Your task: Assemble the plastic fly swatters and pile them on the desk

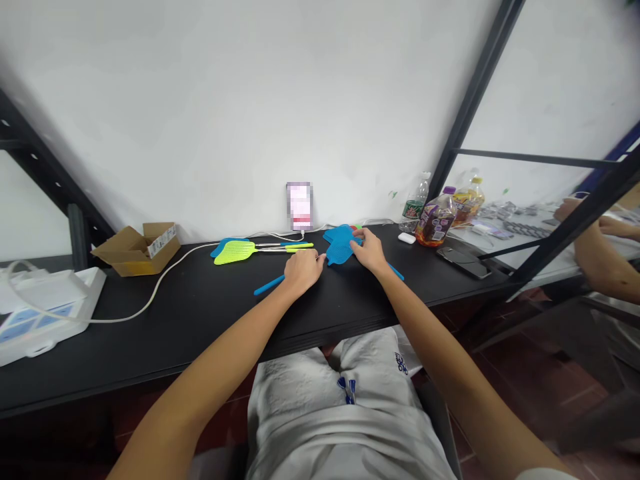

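Blue swatter heads (341, 245) sit overlapped on the desk (200, 325), right of centre, between our two hands. Our right hand (369, 250) is over their right side, fingers bent, narrow gap to the thumb; can't tell if it's pinching a head or only resting on it. One blue handle (396, 271) pokes out past our right wrist. Our left hand (303, 272) is curled, tips near the heads' left edge. Second blue handle (270, 285) runs out from under it to the lower left; grip hidden, so we can't tell if it's holding.

Small red-and-green bit shows behind our right fingers; can't identify.

Left of our left hand: green swatter (235, 252) lying flat, partly over another blue swatter (218, 249), handles toward us in the middle.

Behind: lit phone (300, 205) upright against the wall (240, 120), screen blurred, cable at its bottom edge. Far left: open carton (150, 257), then white unit (75, 319).

Right side: clear bottle (413, 208), purple-cap bottle (437, 217), white case (407, 237), dark phone (464, 262) lying flat. Beyond the frame, another person's hand (567, 209).
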Demonstrator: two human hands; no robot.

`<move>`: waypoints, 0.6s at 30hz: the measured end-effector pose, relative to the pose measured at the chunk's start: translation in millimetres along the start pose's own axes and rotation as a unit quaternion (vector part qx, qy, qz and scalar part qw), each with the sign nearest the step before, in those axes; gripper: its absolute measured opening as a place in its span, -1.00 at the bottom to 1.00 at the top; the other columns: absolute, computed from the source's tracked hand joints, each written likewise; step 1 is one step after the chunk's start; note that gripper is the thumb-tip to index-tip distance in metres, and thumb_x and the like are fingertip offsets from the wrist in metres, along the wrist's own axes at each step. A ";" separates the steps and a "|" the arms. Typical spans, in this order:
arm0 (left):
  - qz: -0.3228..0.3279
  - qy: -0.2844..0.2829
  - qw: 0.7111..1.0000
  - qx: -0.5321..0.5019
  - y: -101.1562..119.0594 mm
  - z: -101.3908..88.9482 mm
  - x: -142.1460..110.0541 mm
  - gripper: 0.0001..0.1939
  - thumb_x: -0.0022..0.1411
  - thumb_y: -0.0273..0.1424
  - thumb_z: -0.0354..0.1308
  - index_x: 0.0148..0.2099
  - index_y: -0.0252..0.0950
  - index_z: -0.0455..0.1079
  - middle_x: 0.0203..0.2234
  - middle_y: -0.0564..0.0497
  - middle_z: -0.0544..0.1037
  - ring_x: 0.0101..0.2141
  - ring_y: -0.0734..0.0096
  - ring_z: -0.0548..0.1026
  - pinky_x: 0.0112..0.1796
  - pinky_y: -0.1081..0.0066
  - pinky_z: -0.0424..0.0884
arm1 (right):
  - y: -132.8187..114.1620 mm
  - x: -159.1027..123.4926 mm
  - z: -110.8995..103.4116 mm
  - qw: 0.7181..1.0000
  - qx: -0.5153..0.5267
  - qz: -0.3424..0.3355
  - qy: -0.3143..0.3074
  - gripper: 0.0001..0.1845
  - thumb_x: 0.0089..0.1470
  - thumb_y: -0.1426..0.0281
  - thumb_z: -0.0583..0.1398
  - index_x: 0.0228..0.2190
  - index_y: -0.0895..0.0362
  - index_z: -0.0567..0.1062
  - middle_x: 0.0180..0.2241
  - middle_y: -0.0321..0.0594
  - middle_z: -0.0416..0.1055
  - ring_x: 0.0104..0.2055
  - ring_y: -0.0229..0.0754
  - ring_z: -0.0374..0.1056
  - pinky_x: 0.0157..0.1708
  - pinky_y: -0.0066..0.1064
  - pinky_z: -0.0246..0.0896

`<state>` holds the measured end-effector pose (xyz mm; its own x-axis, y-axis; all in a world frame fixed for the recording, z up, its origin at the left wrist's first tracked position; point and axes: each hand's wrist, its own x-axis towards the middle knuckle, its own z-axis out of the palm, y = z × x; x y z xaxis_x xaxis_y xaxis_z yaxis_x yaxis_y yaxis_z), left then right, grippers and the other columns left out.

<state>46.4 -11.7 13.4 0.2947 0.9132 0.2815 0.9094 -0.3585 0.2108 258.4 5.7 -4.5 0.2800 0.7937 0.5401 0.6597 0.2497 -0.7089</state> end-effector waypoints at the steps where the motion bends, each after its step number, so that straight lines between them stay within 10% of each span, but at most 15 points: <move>1: -0.001 -0.002 1.000 0.002 -0.3 -0.4 0.3 -0.53 0.39 -0.07 -0.12 -0.16 -0.23 0.53 -0.23 -0.18 0.59 -0.17 0.06 0.56 -0.18 0.22 0.43 | 0.8 -0.1 1.2 1.000 -0.003 -0.003 -0.006 -0.71 -0.04 0.37 0.18 -0.21 0.13 0.47 -0.21 -0.11 0.52 -0.19 -0.07 0.43 -0.10 -0.19 0.33; 18: 0.039 0.016 0.999 0.008 2.2 8.9 -1.1 -0.53 0.45 -0.16 -0.21 -0.14 -0.23 0.50 -0.21 -0.15 0.58 -0.17 0.13 0.54 -0.20 0.26 0.40 | -8.5 -8.8 5.7 0.998 0.033 -0.047 -0.019 -0.82 0.01 0.27 0.23 -0.54 0.08 0.49 -0.53 -0.23 0.49 -0.46 -0.14 0.39 -0.33 -0.31 0.35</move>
<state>50.7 -11.8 5.2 0.3549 0.8762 0.3262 0.8891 -0.4242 0.1721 246.4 -0.3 -5.9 0.1917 0.7848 0.5893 0.6342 0.3592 -0.6847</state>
